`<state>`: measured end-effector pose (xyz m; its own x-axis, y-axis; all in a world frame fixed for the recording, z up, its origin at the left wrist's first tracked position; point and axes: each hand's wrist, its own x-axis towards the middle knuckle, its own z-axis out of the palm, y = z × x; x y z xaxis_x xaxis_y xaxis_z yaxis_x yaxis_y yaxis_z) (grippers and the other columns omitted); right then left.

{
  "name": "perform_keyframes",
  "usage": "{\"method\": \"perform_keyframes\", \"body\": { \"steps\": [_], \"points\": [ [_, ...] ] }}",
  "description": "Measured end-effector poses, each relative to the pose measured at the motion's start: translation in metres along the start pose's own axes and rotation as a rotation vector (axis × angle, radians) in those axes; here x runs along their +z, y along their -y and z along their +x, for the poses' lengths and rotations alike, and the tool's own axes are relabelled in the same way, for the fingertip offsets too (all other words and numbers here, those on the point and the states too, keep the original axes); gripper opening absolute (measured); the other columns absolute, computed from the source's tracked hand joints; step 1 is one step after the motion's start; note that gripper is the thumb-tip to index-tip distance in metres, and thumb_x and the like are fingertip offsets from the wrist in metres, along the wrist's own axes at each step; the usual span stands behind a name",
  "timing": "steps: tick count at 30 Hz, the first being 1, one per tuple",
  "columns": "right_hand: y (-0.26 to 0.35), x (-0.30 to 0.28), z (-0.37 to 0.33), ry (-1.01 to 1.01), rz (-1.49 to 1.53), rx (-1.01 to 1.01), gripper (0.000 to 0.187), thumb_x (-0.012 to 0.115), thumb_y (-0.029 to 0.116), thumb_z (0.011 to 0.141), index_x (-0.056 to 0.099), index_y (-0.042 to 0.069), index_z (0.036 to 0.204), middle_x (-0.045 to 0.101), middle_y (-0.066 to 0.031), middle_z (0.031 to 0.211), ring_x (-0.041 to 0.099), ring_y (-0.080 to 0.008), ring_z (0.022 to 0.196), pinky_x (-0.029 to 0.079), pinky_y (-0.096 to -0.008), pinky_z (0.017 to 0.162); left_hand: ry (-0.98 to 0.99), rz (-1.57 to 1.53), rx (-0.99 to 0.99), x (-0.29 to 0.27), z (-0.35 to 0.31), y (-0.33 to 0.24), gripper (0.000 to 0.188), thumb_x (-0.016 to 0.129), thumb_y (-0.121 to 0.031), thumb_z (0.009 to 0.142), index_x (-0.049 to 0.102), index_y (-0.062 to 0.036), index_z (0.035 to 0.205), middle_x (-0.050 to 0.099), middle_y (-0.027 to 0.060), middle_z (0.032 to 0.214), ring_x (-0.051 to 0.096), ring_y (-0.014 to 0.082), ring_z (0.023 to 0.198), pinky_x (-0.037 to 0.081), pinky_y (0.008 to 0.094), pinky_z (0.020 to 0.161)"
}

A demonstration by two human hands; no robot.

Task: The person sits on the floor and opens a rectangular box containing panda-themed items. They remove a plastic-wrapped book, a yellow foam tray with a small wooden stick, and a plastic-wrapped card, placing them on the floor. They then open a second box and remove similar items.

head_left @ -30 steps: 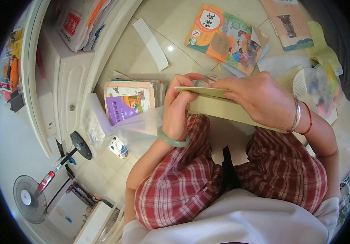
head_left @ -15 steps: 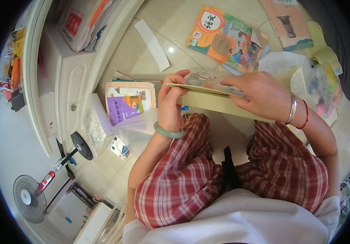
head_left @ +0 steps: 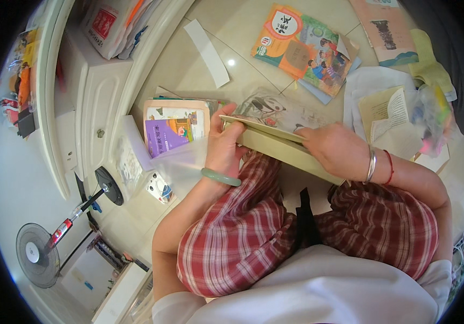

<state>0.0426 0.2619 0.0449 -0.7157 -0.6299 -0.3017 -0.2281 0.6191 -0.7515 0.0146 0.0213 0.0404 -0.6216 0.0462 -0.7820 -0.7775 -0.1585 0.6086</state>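
Between my hands, above my knees, is a pale yellow-green book [head_left: 288,155] with its edge toward me and its right end tilted down. My left hand [head_left: 223,148], with a green bangle at the wrist, grips the left end, thumb and fingers on either side of the cover. My right hand [head_left: 337,152], closed, has its bent fingers at the right part of the cover's edge. Just beyond the book shows a clear plastic cover [head_left: 272,105] with a panda drawing; whether it is attached to the book I cannot tell.
A stack of books [head_left: 175,127] stands left of my hands, beside a translucent panda-print case [head_left: 129,156]. An orange and green textbook [head_left: 305,51] and a white paper strip [head_left: 207,53] lie on the tiles. Farther right are an open booklet [head_left: 386,116] and a clear plastic bag [head_left: 431,116].
The book's right end has tipped down toward me. My right hand has lowered with it and its fingers have bent in. More of the panda-print plastic shows beyond.
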Motion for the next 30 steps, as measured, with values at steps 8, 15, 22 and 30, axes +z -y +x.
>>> {"method": "perform_keyframes", "body": {
  "steps": [8,15,22,30],
  "points": [
    [0.008,-0.007,-0.006,-0.19,-0.141,-0.059,0.022,0.057,0.005,0.077,0.055,0.0,0.099,0.063,-0.0158,0.076,0.064,-0.033,0.07,0.051,-0.0416,0.059,0.002,0.038,0.072,-0.003,-0.003,0.011,0.038,0.051,-0.012,0.089,0.047,-0.0134,0.126,0.056,0.0063,0.114,0.057,0.0183,0.1,0.049,0.0402,0.087],
    [0.023,-0.015,-0.007,-0.35,-0.134,-0.147,0.023,0.06,0.006,0.075,0.052,0.002,0.096,0.063,-0.0123,0.076,0.065,-0.03,0.069,0.052,-0.0395,0.058,-0.017,0.116,0.311,0.003,-0.018,-0.001,0.036,0.055,-0.011,0.089,0.048,-0.0097,0.124,0.057,0.005,0.112,0.057,0.0154,0.099,0.048,0.0297,0.085],
    [0.042,-0.029,0.011,-0.308,-0.011,0.071,0.062,0.066,0.007,0.072,0.045,0.003,0.131,0.064,-0.0185,0.1,0.064,-0.0343,0.084,0.053,-0.0412,0.07,0.11,0.383,0.643,0.034,-0.015,-0.019,0.065,0.061,0.007,0.076,0.038,-0.0015,0.136,0.051,0.0145,0.133,0.051,0.0224,0.121,0.043,0.0321,0.099],
    [0.022,-0.019,0.02,-0.519,-0.005,-0.11,0.046,0.063,0.013,0.08,0.05,0.0,0.123,0.061,-0.0198,0.111,0.064,-0.0357,0.088,0.053,-0.0413,0.069,0.241,0.498,0.718,0.048,-0.012,-0.017,0.066,0.058,0.007,0.075,0.036,-0.0005,0.137,0.048,0.0197,0.137,0.045,0.0257,0.131,0.04,0.0331,0.102]
  ]
}}
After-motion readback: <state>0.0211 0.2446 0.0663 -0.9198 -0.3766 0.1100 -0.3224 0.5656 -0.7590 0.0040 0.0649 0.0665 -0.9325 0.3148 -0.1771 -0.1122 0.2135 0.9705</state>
